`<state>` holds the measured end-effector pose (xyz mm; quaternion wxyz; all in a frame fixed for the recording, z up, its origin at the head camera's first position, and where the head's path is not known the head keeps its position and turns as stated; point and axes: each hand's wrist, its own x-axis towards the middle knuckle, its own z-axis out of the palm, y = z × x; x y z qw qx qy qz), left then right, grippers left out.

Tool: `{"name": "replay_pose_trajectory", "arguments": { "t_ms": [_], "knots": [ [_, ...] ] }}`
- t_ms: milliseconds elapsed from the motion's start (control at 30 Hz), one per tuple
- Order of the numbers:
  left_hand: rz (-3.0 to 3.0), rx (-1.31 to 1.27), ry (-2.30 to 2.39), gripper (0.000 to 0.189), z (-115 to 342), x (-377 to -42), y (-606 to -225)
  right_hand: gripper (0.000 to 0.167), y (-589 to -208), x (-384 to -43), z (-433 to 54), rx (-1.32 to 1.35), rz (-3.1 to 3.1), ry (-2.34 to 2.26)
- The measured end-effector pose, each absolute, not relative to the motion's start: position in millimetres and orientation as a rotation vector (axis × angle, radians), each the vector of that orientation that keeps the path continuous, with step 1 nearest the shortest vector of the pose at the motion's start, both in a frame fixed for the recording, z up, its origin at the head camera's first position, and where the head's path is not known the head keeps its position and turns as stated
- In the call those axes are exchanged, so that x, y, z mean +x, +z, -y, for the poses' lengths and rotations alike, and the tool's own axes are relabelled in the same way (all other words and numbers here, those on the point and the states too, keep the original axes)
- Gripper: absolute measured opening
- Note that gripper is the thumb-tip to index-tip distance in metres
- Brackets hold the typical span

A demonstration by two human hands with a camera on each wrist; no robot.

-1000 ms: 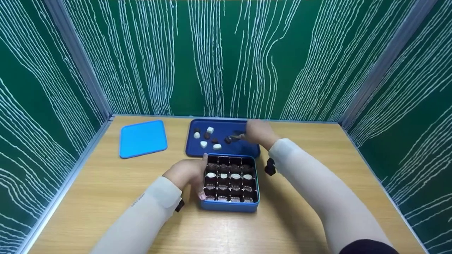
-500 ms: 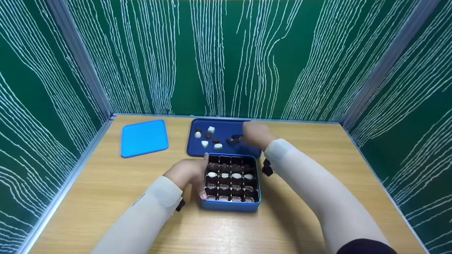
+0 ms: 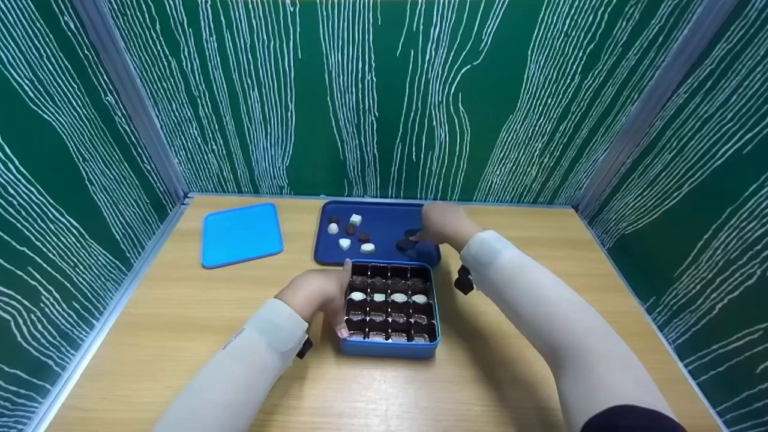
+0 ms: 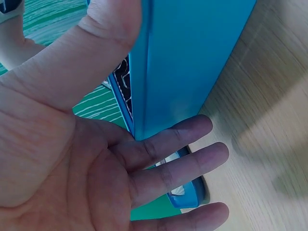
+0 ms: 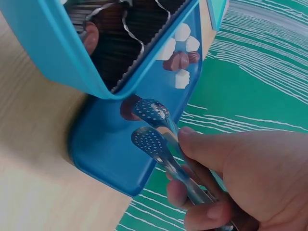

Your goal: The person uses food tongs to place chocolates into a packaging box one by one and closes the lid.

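A blue box with a dark divided liner stands mid-table. White chocolates fill one row, with dark chocolates in the row behind; the nearer rows show shiny liner. Against the box's left side lies my left hand, thumb and fingers spread; the left wrist view shows its fingers straight. My right hand grips metal tongs over the dark blue tray. The tongs' perforated tips are apart, right beside a brown chocolate partly hidden behind the upper tip.
On the tray's left half lie several loose white chocolates and dark chocolates. A light blue lid lies flat at the back left. Green panels with white lines border the table at the back and sides.
My right hand has shifted slightly to the right with the tongs, and their tips have spread farther apart. My left hand and the box keep their place.
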<state>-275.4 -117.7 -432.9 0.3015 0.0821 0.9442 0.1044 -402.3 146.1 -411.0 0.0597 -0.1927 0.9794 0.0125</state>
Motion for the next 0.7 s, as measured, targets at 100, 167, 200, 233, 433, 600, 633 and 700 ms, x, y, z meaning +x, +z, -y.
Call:
{"name": "replay_pose_trajectory", "arguments": {
  "t_ms": [100,167,200,233,433,600,633,700],
  "knots": [
    [-2.495,0.203,0.301,0.168,117,-275,-432,0.036,-416,-402,-146,-0.602,-2.967,0.058],
    [-2.487,0.195,0.321,0.168,117,-274,-432,0.031,-417,-402,-145,-0.605,-2.963,0.071],
    [-2.489,0.199,0.318,0.168,117,-274,-432,0.030,-417,-401,-145,-0.601,-2.962,0.068],
    [-2.491,0.201,0.312,0.168,117,-273,-432,0.029,-418,-401,-145,-0.598,-2.960,0.060],
    [-2.519,0.238,0.260,0.169,117,-273,-432,0.031,-415,-398,-147,-0.571,-2.936,0.004],
    [-2.509,0.244,0.268,0.169,118,-276,-432,0.033,-409,-394,-152,-0.554,-2.921,-0.032],
    [-2.504,0.243,0.273,0.170,119,-276,-432,0.032,-407,-392,-153,-0.556,-2.919,-0.041],
    [-2.512,0.254,0.281,0.170,119,-277,-434,0.034,-405,-390,-155,-0.580,-2.928,-0.045]
  ]
}}
